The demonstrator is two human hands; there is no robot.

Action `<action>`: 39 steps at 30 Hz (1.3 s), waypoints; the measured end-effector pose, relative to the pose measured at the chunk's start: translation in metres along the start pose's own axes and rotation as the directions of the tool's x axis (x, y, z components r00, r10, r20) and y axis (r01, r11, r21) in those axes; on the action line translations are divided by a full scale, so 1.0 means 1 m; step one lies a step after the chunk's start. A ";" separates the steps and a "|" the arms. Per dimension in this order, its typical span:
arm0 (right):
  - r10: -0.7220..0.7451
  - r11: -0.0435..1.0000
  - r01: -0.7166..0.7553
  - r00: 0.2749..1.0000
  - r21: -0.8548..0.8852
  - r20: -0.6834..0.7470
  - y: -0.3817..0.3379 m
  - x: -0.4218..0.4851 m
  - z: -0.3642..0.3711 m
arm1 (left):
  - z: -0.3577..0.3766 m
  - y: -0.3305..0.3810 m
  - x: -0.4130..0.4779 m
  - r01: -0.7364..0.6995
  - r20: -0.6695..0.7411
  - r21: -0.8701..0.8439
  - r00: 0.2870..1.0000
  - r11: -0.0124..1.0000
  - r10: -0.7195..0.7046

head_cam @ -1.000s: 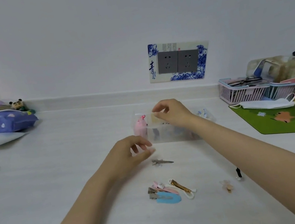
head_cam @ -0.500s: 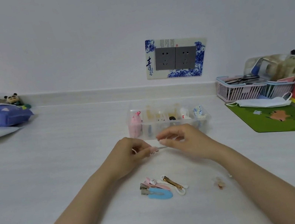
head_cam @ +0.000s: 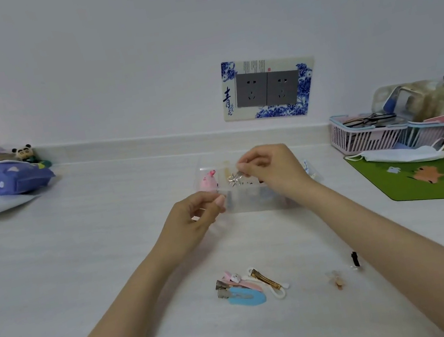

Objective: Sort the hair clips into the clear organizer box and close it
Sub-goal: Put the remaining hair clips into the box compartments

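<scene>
A thin silver metal clip [head_cam: 235,179] dangles, pinched in the right hand [head_cam: 272,170] over the clear plastic organizer box [head_cam: 252,200]; the left hand [head_cam: 194,221] curls loosely, fingertips together, apparently empty.

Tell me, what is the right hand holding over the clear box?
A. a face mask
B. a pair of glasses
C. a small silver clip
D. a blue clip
C: the right hand pinches a small silver clip above the box, while the blue clip lies on the table nearer the person.
</scene>
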State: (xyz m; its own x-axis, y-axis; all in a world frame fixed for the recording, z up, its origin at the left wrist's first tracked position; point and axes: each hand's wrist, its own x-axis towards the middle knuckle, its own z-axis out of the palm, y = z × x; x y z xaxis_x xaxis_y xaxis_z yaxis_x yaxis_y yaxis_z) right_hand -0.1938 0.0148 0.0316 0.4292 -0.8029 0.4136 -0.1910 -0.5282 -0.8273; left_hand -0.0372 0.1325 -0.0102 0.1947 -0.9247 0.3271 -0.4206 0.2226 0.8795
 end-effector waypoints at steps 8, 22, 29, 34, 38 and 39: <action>0.092 0.952 -0.010 0.963 -0.305 0.254 0.013 0.043 0.009 | -0.001 0.003 -0.008 -0.016 0.182 0.073 0.983 0.997 0.002; -0.035 0.986 0.060 0.987 -0.156 0.155 0.014 -0.055 -0.024 | 0.010 0.010 -0.020 -0.017 0.541 0.245 0.832 0.969 -0.122; 0.063 0.991 -0.089 0.969 0.102 0.240 0.013 -0.067 -0.025 | 0.005 0.014 -0.014 0.062 0.189 0.038 0.980 0.997 -0.068; 0.106 0.944 -0.171 0.968 0.283 0.230 0.008 -0.068 -0.015 | 0.001 0.016 -0.011 0.117 0.051 -0.111 0.992 0.987 -0.112; 0.119 0.911 -0.192 0.970 0.365 0.214 0.003 -0.069 -0.013 | 0.002 0.019 -0.010 0.184 0.063 -0.170 0.983 0.968 -0.175; 0.117 0.907 -0.190 0.971 0.376 0.209 0.003 -0.069 -0.013 | 0.001 0.018 -0.010 0.195 0.072 -0.180 0.980 0.964 -0.185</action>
State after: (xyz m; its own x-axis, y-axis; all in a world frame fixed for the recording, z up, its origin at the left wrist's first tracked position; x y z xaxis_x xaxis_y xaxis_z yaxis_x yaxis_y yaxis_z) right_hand -0.2354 0.0650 0.0059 0.5792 -0.7834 0.2254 0.0773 -0.2225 -0.9719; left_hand -0.0476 0.1453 0.0023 0.2047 -0.9698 0.1327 -0.2075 0.0895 0.9741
